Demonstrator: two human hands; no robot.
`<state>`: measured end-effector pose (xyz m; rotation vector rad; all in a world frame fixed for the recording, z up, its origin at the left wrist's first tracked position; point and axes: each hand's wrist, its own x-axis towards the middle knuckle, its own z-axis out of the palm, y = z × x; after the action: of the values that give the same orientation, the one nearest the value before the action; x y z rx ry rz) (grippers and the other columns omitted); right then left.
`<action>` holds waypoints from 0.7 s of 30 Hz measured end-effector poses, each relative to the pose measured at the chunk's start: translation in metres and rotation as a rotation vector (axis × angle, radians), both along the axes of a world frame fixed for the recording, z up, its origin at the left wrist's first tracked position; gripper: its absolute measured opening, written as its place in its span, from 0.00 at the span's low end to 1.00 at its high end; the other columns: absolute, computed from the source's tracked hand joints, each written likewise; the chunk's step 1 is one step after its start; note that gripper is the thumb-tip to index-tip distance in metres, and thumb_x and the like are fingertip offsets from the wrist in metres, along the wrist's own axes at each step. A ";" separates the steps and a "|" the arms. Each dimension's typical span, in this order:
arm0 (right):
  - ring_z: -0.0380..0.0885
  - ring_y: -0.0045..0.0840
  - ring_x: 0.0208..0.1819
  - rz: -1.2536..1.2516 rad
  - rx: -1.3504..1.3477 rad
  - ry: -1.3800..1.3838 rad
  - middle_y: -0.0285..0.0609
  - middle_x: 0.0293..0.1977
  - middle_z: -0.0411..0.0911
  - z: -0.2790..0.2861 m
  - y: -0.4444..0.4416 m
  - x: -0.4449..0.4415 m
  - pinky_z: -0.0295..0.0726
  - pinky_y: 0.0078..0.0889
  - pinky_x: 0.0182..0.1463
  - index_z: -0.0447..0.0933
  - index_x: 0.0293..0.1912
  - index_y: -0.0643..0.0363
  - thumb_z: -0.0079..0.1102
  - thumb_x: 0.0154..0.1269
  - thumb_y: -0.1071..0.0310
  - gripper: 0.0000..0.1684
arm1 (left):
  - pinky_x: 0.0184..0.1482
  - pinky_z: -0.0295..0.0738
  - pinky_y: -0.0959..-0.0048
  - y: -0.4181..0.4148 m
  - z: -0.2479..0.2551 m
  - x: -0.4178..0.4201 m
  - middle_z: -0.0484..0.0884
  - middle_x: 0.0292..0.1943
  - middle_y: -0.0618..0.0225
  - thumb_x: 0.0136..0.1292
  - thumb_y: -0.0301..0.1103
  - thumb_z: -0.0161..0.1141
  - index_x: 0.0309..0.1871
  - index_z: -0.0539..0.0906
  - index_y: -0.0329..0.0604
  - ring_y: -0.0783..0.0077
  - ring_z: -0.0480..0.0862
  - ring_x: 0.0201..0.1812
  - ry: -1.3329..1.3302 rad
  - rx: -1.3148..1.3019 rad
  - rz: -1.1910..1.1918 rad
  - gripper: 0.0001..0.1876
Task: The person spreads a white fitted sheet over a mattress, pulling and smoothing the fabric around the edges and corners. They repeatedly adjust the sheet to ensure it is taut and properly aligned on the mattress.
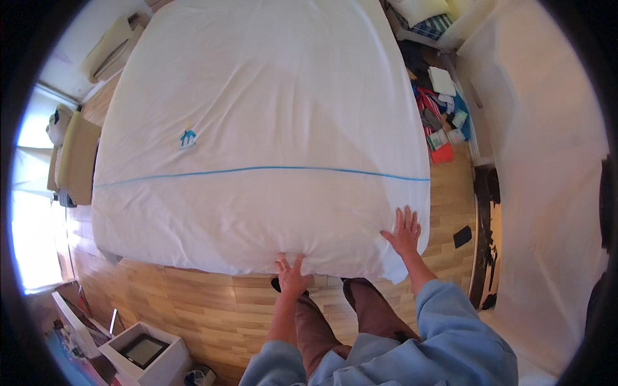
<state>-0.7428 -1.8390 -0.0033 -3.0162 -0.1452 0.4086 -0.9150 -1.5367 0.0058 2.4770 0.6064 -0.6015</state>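
Note:
A white sheet point(251, 106) covers the bed before me, with creases fanning across its middle. A thin blue stripe point(270, 168) crosses it near the foot end, and a blue house-shaped emblem point(188, 138) with small writing sits left of centre. My left hand point(291, 277) rests on the sheet's front edge, fingers spread, its thumb side to the right. Flat on the sheet near the right front corner lies my right hand point(404, 232), fingers apart. Neither hand shows anything gripped. Below my right wrist, a corner of the sheet hangs down.
Clothes and packets point(437, 111) lie heaped on the wooden floor point(193, 299) right of the bed. A dark flat piece point(462, 237) is nearer me. At left stands a cream armchair point(79, 157); a white box point(145, 354) is at lower left. Pale sheeting point(545, 193) hangs at right.

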 end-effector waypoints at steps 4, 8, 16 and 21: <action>0.33 0.49 0.68 -0.031 -0.012 0.111 0.45 0.69 0.33 0.007 -0.008 -0.026 0.45 0.63 0.62 0.42 0.68 0.48 0.68 0.40 0.42 0.62 | 0.58 0.60 0.48 0.001 -0.004 -0.001 0.49 0.63 0.41 0.44 0.43 0.67 0.60 0.65 0.65 0.31 0.52 0.61 0.008 -0.006 -0.034 0.36; 0.36 0.50 0.68 0.043 -0.112 0.226 0.50 0.68 0.35 0.029 -0.005 -0.047 0.46 0.60 0.63 0.44 0.67 0.53 0.74 0.35 0.52 0.64 | 0.57 0.60 0.47 0.004 0.000 -0.004 0.50 0.63 0.40 0.45 0.44 0.66 0.62 0.63 0.68 0.32 0.52 0.62 -0.009 -0.025 -0.040 0.37; 0.49 0.44 0.64 0.352 0.266 -0.146 0.52 0.63 0.49 0.036 0.101 -0.017 0.49 0.46 0.64 0.60 0.60 0.55 0.64 0.43 0.67 0.42 | 0.59 0.58 0.47 0.012 0.004 -0.011 0.49 0.67 0.50 0.45 0.43 0.64 0.61 0.66 0.69 0.37 0.52 0.64 -0.063 -0.100 -0.039 0.35; 0.52 0.44 0.63 0.469 0.444 -0.158 0.51 0.62 0.53 0.027 0.227 -0.015 0.52 0.49 0.62 0.63 0.59 0.51 0.63 0.42 0.67 0.40 | 0.58 0.59 0.48 0.022 0.003 -0.014 0.50 0.66 0.52 0.46 0.43 0.65 0.61 0.65 0.65 0.43 0.56 0.64 -0.089 -0.100 -0.135 0.35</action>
<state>-0.7582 -1.6123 0.0241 -2.5474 -0.8421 0.1393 -0.9291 -1.5143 0.0090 2.4489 0.3684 -0.5548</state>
